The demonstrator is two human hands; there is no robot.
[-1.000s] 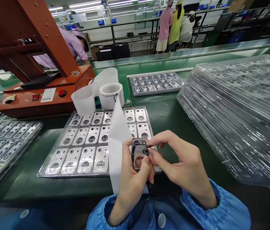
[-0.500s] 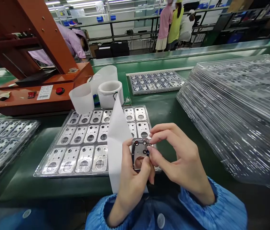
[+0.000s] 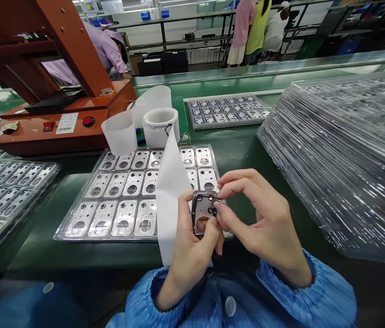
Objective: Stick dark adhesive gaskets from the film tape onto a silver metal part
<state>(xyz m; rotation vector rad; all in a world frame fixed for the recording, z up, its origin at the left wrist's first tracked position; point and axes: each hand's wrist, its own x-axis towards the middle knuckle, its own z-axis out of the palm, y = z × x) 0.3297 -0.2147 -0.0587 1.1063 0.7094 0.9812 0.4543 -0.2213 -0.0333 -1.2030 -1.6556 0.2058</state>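
Together, left hand and right hand keep a firm grip on a small rectangular holed metal plate.

Metal plate lower edge hidden by left thumb, paper strip covering tray parts, plastic stack cut off right

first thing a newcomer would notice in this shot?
The two hands at centre bottom: the left hand holds a small metal plate with a white paper strip while the right hand pinches its edge. Behind lies a tray of like plates; an orange press stands far left, stacked clear trays right.
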